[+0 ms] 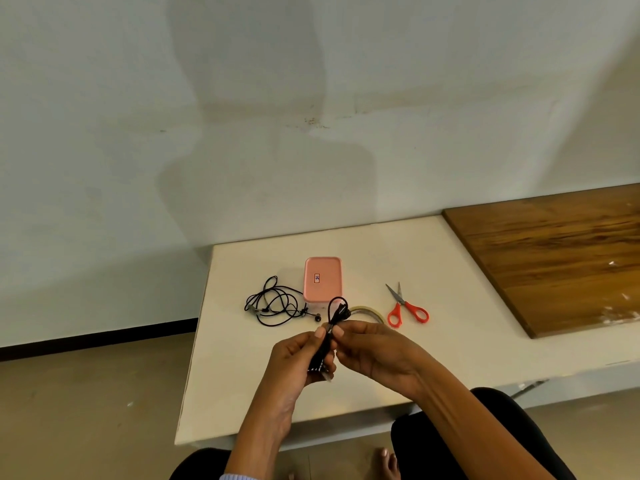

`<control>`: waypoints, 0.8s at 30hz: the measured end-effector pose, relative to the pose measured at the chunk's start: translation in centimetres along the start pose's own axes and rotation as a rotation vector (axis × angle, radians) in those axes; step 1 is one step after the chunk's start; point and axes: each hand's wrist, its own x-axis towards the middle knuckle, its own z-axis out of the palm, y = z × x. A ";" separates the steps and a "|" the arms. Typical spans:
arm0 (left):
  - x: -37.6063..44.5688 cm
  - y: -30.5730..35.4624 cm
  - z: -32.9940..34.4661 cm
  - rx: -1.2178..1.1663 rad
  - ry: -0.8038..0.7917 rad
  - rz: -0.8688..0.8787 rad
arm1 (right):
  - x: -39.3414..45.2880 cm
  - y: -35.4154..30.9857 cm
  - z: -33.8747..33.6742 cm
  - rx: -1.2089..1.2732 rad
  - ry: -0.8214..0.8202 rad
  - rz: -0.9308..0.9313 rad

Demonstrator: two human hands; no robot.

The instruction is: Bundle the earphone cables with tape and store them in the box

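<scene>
Head | both hands (301, 355) (374, 351) pinch one coiled earphone cable (334, 318) | one loose cable (275, 303) | one box (322, 279)

The table (450, 271) top looks smooth, matt white. At far right lies a glossy wood-grain board (561, 261). The box (322, 278) is smooth pink plastic. The scissors (405, 306) have shiny metal blades and orange plastic handles. The tape (367, 311) roll is clear and glossy.

Both hands (301, 355) (374, 351) pinch a folded earphone cable (334, 318) above the table (242, 393)
</scene>
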 end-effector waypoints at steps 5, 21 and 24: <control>0.6 -1.2 0.2 0.495 0.086 0.197 | 0.1 1.0 0.5 -0.494 0.280 -0.190; 0.3 0.3 0.2 0.027 -0.091 0.003 | -0.8 -0.5 0.1 -0.247 0.131 -0.127; 0.6 -0.4 0.6 0.325 0.009 0.192 | -0.5 0.3 0.4 -0.349 0.282 -0.163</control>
